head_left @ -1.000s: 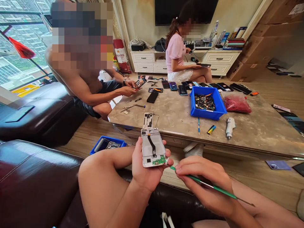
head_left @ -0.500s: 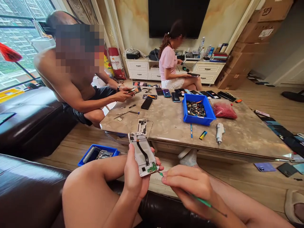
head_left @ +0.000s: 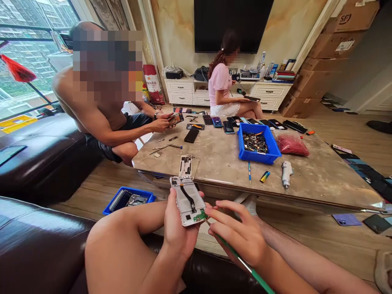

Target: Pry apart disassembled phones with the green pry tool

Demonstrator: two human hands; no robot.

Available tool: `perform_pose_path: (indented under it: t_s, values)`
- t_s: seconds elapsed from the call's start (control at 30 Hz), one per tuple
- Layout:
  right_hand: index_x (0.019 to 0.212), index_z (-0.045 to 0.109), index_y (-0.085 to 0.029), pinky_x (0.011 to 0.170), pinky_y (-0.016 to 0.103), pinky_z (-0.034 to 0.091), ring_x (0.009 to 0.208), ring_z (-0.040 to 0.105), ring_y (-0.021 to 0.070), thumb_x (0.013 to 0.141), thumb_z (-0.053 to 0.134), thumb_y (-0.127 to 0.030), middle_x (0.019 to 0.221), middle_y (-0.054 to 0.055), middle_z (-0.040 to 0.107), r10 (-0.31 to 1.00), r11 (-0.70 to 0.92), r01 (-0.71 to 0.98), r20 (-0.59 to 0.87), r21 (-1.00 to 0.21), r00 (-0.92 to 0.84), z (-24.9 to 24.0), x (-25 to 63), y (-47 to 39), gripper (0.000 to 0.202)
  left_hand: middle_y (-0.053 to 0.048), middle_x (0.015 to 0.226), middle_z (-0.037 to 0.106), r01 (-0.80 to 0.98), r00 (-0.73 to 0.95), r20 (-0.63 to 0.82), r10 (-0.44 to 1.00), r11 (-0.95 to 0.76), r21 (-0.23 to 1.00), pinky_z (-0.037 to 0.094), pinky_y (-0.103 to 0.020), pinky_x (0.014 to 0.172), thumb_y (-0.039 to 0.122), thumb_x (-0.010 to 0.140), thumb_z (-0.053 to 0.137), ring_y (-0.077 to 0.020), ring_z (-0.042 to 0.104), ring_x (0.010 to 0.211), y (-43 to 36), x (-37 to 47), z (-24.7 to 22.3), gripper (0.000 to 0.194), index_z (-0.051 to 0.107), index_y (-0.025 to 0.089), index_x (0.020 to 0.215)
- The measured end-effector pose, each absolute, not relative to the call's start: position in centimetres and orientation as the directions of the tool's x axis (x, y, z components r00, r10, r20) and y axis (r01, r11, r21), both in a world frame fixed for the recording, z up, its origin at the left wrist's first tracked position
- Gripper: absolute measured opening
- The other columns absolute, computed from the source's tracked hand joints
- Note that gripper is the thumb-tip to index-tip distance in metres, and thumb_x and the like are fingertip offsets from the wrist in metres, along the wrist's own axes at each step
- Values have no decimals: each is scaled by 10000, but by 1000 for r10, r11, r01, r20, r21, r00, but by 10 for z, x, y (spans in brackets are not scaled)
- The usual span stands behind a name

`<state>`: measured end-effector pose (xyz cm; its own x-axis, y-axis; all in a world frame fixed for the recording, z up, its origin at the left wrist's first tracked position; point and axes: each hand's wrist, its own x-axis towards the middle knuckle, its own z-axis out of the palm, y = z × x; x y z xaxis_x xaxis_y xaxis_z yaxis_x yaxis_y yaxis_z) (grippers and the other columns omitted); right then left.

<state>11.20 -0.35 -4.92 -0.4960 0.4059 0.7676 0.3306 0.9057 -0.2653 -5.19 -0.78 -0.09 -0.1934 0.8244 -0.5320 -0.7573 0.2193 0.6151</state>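
Observation:
In my left hand [head_left: 179, 224] rests an opened smartphone [head_left: 188, 198], its inner side up. A black ribbon cable [head_left: 187, 195] runs down its middle to a small green circuit board [head_left: 199, 215] at the lower end. My right hand [head_left: 240, 232] holds a thin green tool [head_left: 245, 263] with a shiny metal part; its exact kind is unclear. The tool's tip points at the board's lower right corner, where my right fingertips also are, close to or touching the phone. My other right fingers are partly spread.
A stone-topped table [head_left: 214, 163] bears a blue bin of small parts [head_left: 260, 157], a red bag [head_left: 293, 145], a white power screwdriver [head_left: 286, 173], a pencil [head_left: 249, 173] and several phones. A white back cover [head_left: 185, 165] lies near its edge. One co-worker [head_left: 101, 118] sits left, another [head_left: 220, 81] behind.
My right hand has shifted up to the phone's lower corner, its fingers spreading more. The green tool has turned in my grip, more of its handle now showing below.

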Motion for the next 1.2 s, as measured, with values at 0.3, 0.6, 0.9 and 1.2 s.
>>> perform_pose_path:
  t_s: [0.3, 0.6, 0.9, 1.2]
  values:
    - [1152, 612, -130, 894, 367, 601, 1135, 697, 228, 996, 555, -17, 1151, 129, 742, 468, 883, 196, 766, -427, -440, -64, 106, 2, 200, -33, 772, 738, -437, -308, -347, 886, 192, 878, 517, -150, 526, 268, 949, 579, -160, 704, 698, -86, -106, -20, 193, 762, 221, 908]
    - [1064, 609, -161, 922, 299, 601, 1104, 726, 188, 1014, 578, -62, 1141, 93, 752, 491, 855, 174, 654, -489, -576, -50, 117, 13, 115, -27, 790, 761, -384, -359, -308, 881, 161, 909, 528, -190, 524, 351, 959, 572, -179, 712, 701, -95, -114, -51, 231, 754, 250, 858]
    - [1193, 617, -99, 920, 412, 588, 1271, 633, 264, 1048, 503, -53, 1263, 179, 697, 340, 940, 205, 808, -274, -481, -82, 112, 12, 190, -43, 826, 766, -54, -382, -173, 908, 165, 985, 460, -219, 483, 320, 908, 654, -190, 658, 676, -76, -95, -23, 188, 761, 237, 778]
    - [1117, 607, -131, 919, 350, 577, 1135, 700, 207, 1005, 558, -28, 1192, 128, 728, 445, 878, 119, 698, -464, -561, -66, 117, 24, 160, -33, 774, 745, 382, -423, -70, 904, 248, 890, 403, -238, 486, 398, 873, 718, -176, 613, 654, -72, -88, -6, 260, 730, 246, 663]
